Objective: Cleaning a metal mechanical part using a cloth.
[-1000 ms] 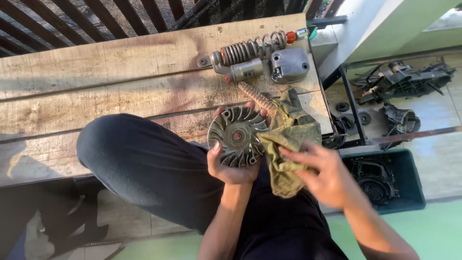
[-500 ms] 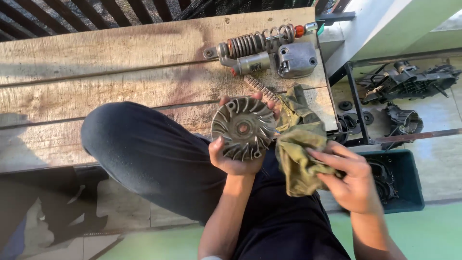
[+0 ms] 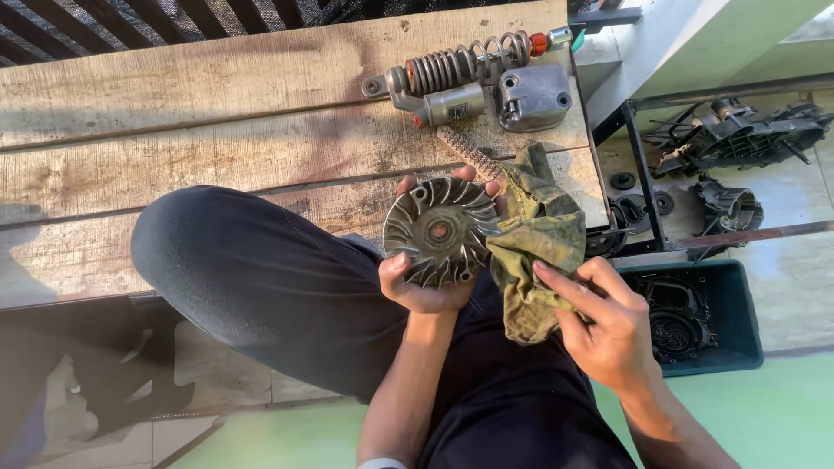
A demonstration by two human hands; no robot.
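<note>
My left hand point(image 3: 426, 287) grips a round grey metal disc with curved fan fins point(image 3: 440, 230), holding it face up over my lap, fingertips curled over its far rim. My right hand point(image 3: 608, 326) holds a crumpled olive-green rag point(image 3: 534, 252) whose upper part touches the disc's right edge. My bent leg in dark trousers point(image 3: 261, 287) lies under and left of the disc.
A coil-spring shock absorber point(image 3: 460, 74) and a grey metal cover point(image 3: 532, 95) lie on the worn wooden bench point(image 3: 217, 130). A ribbed belt piece point(image 3: 465, 152) lies behind the disc. A dark green bin point(image 3: 738, 287) with engine parts and black casings point(image 3: 738, 139) sit at right.
The disc has been raised and turned slightly toward me. My right hand with the rag has slid down and right along the disc's edge.
</note>
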